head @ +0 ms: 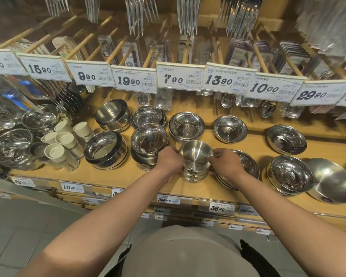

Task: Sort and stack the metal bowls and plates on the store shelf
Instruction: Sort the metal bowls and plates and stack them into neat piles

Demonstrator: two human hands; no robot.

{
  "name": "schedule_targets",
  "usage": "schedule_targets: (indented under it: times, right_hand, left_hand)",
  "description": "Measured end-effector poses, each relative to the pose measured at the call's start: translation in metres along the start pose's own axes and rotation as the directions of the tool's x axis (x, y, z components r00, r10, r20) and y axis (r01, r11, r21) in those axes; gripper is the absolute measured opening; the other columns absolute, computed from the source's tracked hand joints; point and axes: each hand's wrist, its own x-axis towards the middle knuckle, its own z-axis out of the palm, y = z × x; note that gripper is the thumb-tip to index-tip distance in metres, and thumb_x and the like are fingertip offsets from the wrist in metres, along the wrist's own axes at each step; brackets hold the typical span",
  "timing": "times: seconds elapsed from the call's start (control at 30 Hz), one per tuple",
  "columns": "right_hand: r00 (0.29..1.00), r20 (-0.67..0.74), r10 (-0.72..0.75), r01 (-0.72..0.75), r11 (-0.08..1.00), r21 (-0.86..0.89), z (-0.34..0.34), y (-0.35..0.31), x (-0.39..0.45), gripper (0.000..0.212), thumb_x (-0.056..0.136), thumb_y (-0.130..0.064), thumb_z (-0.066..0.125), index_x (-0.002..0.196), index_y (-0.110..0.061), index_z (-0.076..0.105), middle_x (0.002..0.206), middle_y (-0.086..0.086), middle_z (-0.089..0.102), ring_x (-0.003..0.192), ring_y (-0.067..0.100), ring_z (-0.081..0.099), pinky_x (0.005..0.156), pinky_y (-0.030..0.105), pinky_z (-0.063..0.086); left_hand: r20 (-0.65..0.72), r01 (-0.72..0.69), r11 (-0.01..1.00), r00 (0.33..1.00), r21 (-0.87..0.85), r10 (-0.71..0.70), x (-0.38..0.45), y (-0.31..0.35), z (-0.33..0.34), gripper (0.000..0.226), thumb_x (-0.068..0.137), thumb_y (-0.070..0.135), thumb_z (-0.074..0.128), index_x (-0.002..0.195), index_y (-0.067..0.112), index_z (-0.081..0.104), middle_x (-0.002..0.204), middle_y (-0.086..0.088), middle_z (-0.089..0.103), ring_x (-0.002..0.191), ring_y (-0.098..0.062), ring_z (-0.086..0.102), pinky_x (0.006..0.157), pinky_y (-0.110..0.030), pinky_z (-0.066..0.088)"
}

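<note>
Hands [169,159] [224,163] flanking brushed bowl [196,154]

Brushed steel bowl [196,154] upright atop nested bowl stack [195,173], wooden shelf [188,188] front

— Where are we, a kitchen?
— Nope, a shop, housewares aisle. We've got price tags [135,80] w/ barcodes clipped along the rail, more price labels [221,207] on the near shelf [100,173] edge.
— And the stock?
— Steel bowls [110,150] in repeated piles, packaged spoons [162,99] hanging on far pegs.
</note>
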Motion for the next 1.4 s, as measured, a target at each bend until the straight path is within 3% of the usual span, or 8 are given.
schedule_targets:
  times: [0.13, 0.27, 0.4, 0.7, 1.0, 1.1, 1.23, 1.4]
  right_hand:
    - [1.0, -0.01, -0.024, 0.024, 0.999, -0.03, -0.002, -0.005, 0.001, 0.012, 0.092, -0.013, 0.063, 0.085, -0.016, 0.072, 0.073, 0.009, 0.076, 0.065, 0.025, 0.076, 0.079, 0.048, 0.062]
    - [0.998, -0.03, -0.056, 0.053, 0.994, -0.097, -0.006, -0.008, 0.003, 0.016, 0.091, -0.011, 0.06, 0.084, -0.015, 0.074, 0.067, 0.009, 0.074, 0.06, 0.023, 0.075, 0.071, 0.038, 0.063]
    - [0.996, -0.022, -0.081, 0.078, 0.992, -0.095, -0.006, -0.007, 0.004, 0.014, 0.091, -0.009, 0.061, 0.09, -0.01, 0.075, 0.076, 0.014, 0.076, 0.067, 0.029, 0.075, 0.079, 0.047, 0.062]
    - [0.995, -0.021, -0.102, 0.099, 0.989, -0.11, -0.003, -0.005, 0.002, 0.017, 0.093, -0.013, 0.062, 0.08, -0.008, 0.073, 0.08, 0.017, 0.076, 0.079, 0.035, 0.074, 0.082, 0.048, 0.059]
    - [0.996, 0.007, -0.087, 0.087, 0.994, -0.061, -0.005, -0.005, 0.001, 0.019, 0.095, -0.017, 0.062, 0.086, -0.005, 0.074, 0.081, 0.019, 0.075, 0.082, 0.038, 0.073, 0.083, 0.05, 0.058]
    - [0.998, 0.01, -0.063, 0.063, 0.998, -0.014, -0.009, -0.004, 0.0, 0.019, 0.095, -0.019, 0.062, 0.088, -0.006, 0.074, 0.084, 0.017, 0.076, 0.085, 0.036, 0.073, 0.087, 0.051, 0.058]
    - [0.997, -0.025, -0.067, 0.067, 0.998, -0.001, -0.027, -0.001, -0.001, 0.023, 0.095, -0.028, 0.063, 0.077, -0.015, 0.069, 0.069, 0.002, 0.07, 0.063, 0.027, 0.069, 0.07, 0.04, 0.06]
    - [0.994, -0.08, -0.08, 0.082, 0.996, 0.029, -0.06, 0.007, 0.008, 0.018, 0.097, -0.03, 0.06, 0.084, -0.025, 0.071, 0.078, 0.002, 0.073, 0.068, 0.019, 0.067, 0.067, 0.035, 0.057]
  left_hand:
    - [-0.009, -0.005, 1.0, 1.0, -0.013, 0.005, 0.0, 0.002, -0.001, 0.017, 0.092, 0.004, 0.052, 0.079, 0.008, 0.063, 0.088, -0.014, 0.068, 0.092, -0.036, 0.07, 0.083, -0.05, 0.061]
    - [0.017, 0.013, 0.998, 1.0, -0.059, -0.012, -0.002, 0.003, -0.001, 0.012, 0.093, 0.006, 0.055, 0.087, 0.006, 0.066, 0.09, -0.014, 0.069, 0.09, -0.032, 0.071, 0.082, -0.047, 0.062]
    - [0.025, 0.008, 0.999, 1.0, -0.034, -0.007, -0.007, -0.001, 0.0, 0.013, 0.09, 0.005, 0.055, 0.091, 0.004, 0.068, 0.077, -0.008, 0.07, 0.077, -0.025, 0.072, 0.076, -0.044, 0.063]
    - [0.028, 0.027, 0.998, 0.999, -0.059, -0.025, -0.013, 0.0, -0.003, 0.018, 0.089, 0.002, 0.056, 0.099, 0.0, 0.071, 0.092, -0.018, 0.074, 0.082, -0.031, 0.074, 0.077, -0.047, 0.063]
    - [0.0, 0.036, 0.997, 0.999, -0.062, -0.036, -0.015, 0.0, -0.007, 0.008, 0.089, 0.008, 0.059, 0.094, 0.011, 0.064, 0.075, -0.005, 0.071, 0.066, -0.019, 0.074, 0.063, -0.033, 0.063]
    - [-0.019, -0.009, 1.0, 1.0, -0.028, 0.009, -0.016, -0.001, -0.009, 0.006, 0.089, 0.015, 0.061, 0.083, 0.018, 0.062, 0.073, 0.003, 0.067, 0.063, -0.008, 0.066, 0.05, -0.02, 0.05]
    - [-0.057, -0.075, 0.994, 0.995, 0.085, 0.08, -0.015, 0.002, -0.016, 0.007, 0.092, 0.025, 0.059, 0.091, 0.02, 0.063, 0.089, 0.005, 0.066, 0.08, -0.008, 0.059, 0.056, -0.023, 0.039]
    - [-0.137, -0.142, 0.987, 0.979, 0.07, 0.151, -0.017, 0.02, -0.023, 0.011, 0.091, 0.03, 0.061, 0.092, 0.018, 0.064, 0.089, 0.003, 0.067, 0.082, -0.015, 0.061, 0.061, -0.028, 0.043]
